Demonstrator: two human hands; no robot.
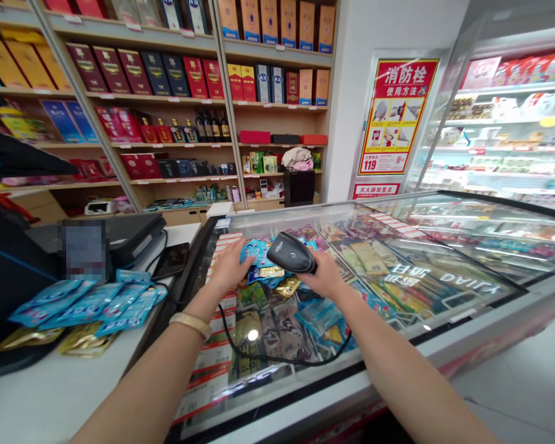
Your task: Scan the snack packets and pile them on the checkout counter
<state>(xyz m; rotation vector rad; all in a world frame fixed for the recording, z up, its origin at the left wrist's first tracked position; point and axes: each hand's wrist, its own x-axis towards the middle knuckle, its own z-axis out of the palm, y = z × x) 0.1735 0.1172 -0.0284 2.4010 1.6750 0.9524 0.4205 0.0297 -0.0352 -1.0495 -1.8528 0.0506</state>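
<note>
In my right hand [326, 275] is a black barcode scanner [292, 251], gripped by its handle above the glass lid of a chest freezer [277, 364]. Its cord loops down across the glass. My left hand [231, 269] is at the left side of a small pile and holds the edge of a light blue packet [255, 249] between thumb and fingers. Gold packets [287, 285] and dark blue ones lie in the same pile, partly hidden under the scanner.
Left on the white counter [87, 394] are several blue packets [115, 302] and gold packets [86, 339], beside a small blurred screen [84, 246]. A dark phone-like device [172, 260] lies near the freezer's edge. Shelves of boxed bottles [166, 74] stand behind.
</note>
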